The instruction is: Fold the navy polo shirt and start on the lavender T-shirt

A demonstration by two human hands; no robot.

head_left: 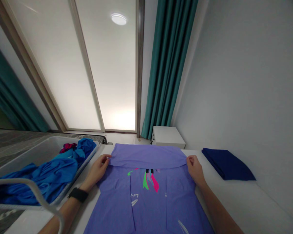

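Note:
A purple garment (148, 201) with a coloured print lies spread on a white table (244, 201). Its far edge is folded over toward me as a wide band (148, 156). My left hand (101, 167) pinches the left end of that band between thumb and fingers. At the opposite end, my right hand (194, 167) has its fingers closed on the cloth. A dark watch (78, 194) is on my left wrist. The garment's near end runs out of view at the bottom.
On the left stands a white basket (48, 143) holding crumpled blue clothes (46, 172), with a pale curved handle (36, 191) in front. A folded navy cloth (227, 164) rests at the right. Beyond the table are a white cabinet (168, 136) and a teal curtain (171, 65).

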